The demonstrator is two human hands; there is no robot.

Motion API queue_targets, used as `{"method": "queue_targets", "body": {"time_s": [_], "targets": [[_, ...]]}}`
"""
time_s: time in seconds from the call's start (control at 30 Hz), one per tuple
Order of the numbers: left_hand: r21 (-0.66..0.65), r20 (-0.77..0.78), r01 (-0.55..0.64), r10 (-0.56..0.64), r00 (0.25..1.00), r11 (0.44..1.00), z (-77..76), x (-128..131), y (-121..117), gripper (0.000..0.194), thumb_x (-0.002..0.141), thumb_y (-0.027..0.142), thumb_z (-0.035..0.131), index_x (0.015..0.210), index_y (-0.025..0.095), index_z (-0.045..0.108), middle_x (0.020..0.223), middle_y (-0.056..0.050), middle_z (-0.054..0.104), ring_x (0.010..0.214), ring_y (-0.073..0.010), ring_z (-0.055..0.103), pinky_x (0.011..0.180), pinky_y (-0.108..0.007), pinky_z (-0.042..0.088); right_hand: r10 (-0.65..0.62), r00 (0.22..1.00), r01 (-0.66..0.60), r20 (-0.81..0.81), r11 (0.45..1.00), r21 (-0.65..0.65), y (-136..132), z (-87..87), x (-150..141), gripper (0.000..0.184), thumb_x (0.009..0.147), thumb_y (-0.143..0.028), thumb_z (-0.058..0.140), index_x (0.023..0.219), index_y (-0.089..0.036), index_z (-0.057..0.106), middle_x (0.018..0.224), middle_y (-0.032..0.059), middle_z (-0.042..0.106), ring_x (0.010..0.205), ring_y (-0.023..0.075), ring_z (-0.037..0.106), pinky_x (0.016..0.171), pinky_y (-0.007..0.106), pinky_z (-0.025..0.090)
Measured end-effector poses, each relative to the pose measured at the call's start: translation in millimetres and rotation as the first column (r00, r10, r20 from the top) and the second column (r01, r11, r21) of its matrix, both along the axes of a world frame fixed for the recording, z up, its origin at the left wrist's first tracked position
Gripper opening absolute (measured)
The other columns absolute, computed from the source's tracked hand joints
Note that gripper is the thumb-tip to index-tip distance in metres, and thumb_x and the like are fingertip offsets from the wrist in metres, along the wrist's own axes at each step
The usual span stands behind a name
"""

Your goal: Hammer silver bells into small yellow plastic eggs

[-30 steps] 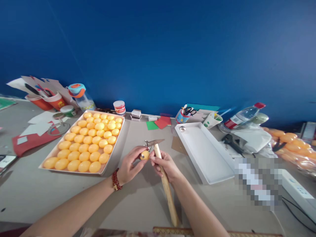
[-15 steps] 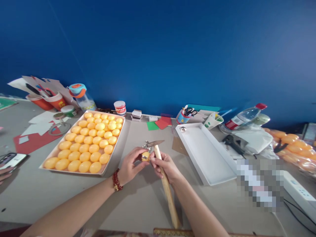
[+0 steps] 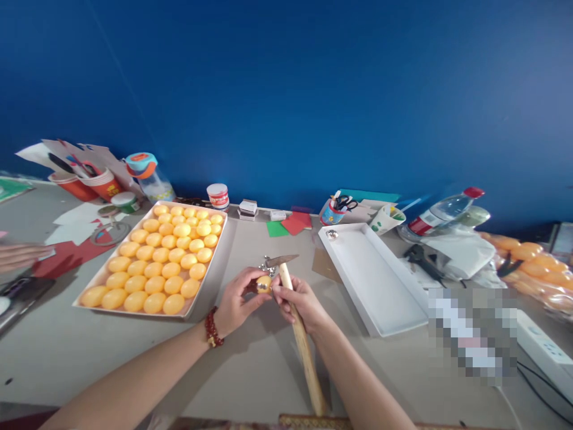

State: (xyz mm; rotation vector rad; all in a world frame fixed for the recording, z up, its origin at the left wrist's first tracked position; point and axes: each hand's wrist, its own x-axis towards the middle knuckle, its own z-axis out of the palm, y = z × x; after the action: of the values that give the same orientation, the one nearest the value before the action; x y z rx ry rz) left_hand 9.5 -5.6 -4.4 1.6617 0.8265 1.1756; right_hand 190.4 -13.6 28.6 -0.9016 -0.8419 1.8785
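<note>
My left hand [image 3: 244, 298] pinches an orange table tennis ball [image 3: 264, 282] that has a silvery patch on its side. My right hand [image 3: 298, 301] is closed around the wooden handle of a hammer [image 3: 304, 352], and its fingertips reach the ball's right side. The hammer's metal head points up and away, just beyond the ball. Behind the ball lie small silvery pieces [image 3: 268, 264], partly hidden by the hammer head. At left, a shallow tray [image 3: 191, 307] holds rows of similar orange balls. A white tray [image 3: 394, 298] to the right has one silvery piece [image 3: 332, 235] in its far corner.
Another person's hand [image 3: 20, 257] is at the left edge over red paper [image 3: 67, 260], with a phone [image 3: 27, 295] below. Cups, a drinking bottle [image 3: 152, 179] and a jar [image 3: 218, 195] line the wall. A glue gun [image 3: 425, 260], bagged orange balls [image 3: 532, 260] and a power strip [image 3: 544, 349] are at right.
The other person's hand has moved from the phone up onto the papers at left. My own hands have barely moved; the ball has turned slightly between my fingers.
</note>
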Motion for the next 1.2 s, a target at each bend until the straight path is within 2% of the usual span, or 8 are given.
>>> {"method": "queue_targets", "body": {"time_s": [0.6,1.2], "targets": [[0.013,-0.023,-0.013,0.014,1.0,1.0,-1.4,-0.2,-0.7,0.032,0.087,0.03,0.065,0.116,0.021,0.057,0.114,-0.01,0.059,0.099,-0.0219,0.063,0.082,-0.034,0.059,-0.004,0.999,0.004,0.046,1.0,-0.007,-0.5,-0.5,1.7,0.028,0.071,-0.033,0.08,0.081,-0.016,0.06,0.059,-0.0049,0.056,0.039,0.0044,0.04,0.028,0.012,0.035],[0.001,-0.015,-0.025,0.025,1.0,1.0,-0.6,0.0,-1.0,0.032,0.086,0.029,0.066,0.116,0.021,0.058,0.114,-0.01,0.059,0.099,-0.0213,0.063,0.082,-0.033,0.059,-0.018,0.999,0.019,0.041,0.999,-0.04,-0.4,0.9,0.2,0.031,0.068,-0.032,0.082,0.081,-0.017,0.058,0.058,-0.0054,0.058,0.038,0.0043,0.041,0.028,0.012,0.029]]}}
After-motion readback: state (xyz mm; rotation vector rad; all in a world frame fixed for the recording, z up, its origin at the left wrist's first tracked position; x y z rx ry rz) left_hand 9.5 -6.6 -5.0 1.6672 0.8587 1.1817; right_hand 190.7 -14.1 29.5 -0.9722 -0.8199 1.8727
